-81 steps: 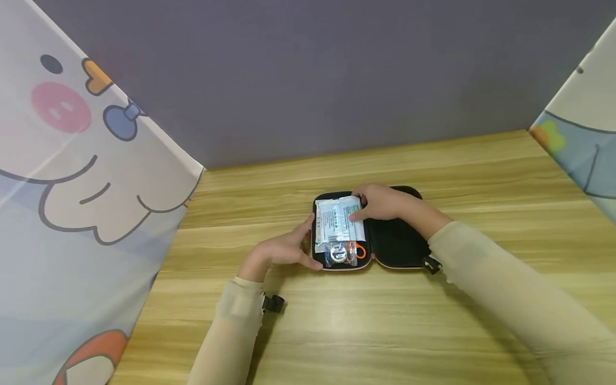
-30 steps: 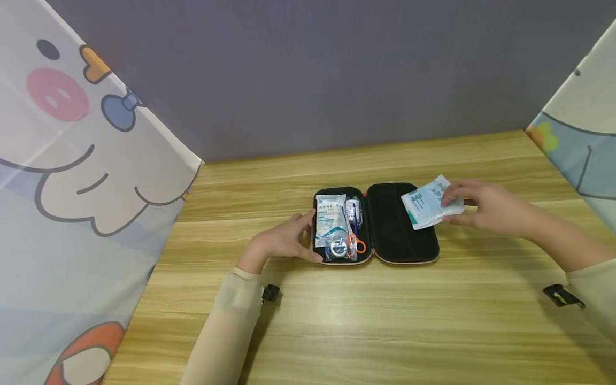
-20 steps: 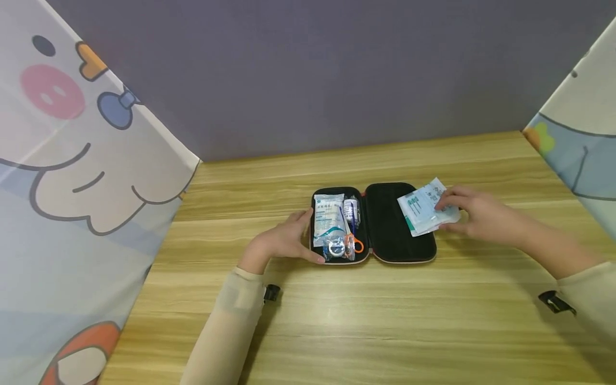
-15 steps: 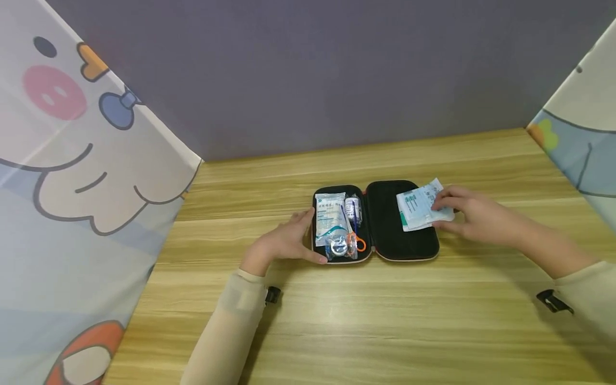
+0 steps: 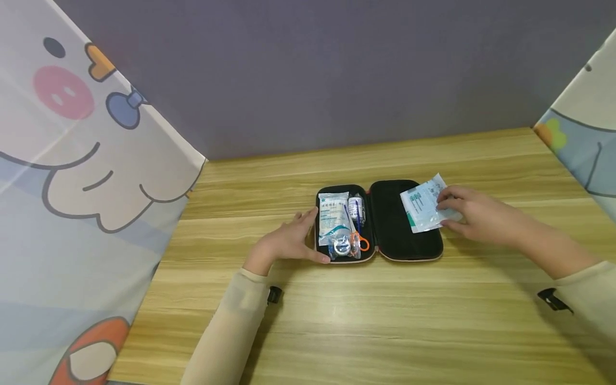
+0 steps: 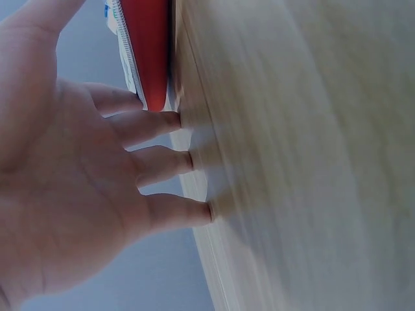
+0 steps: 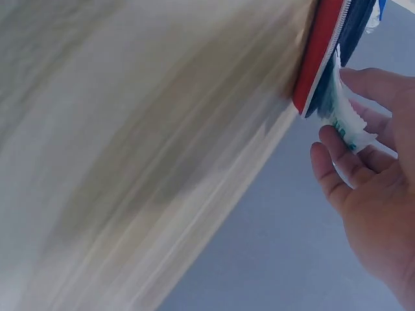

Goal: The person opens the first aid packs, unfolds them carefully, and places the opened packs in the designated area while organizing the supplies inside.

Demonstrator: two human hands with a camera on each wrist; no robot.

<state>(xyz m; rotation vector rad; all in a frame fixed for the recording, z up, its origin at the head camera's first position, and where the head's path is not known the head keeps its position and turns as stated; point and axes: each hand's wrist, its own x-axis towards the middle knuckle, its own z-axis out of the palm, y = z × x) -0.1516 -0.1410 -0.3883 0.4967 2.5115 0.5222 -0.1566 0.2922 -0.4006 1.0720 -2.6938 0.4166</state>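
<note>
A grey wall stands behind the wooden table. A big white packet, a little bottle and orange scissors sit in the left half of the open black case. The left hand, fingers spread apart, touches its edge. The right hand pinches a pale packet, which hides the right half's far corner. Earlier, that hand was at the left half and the bottle was covered.
</note>
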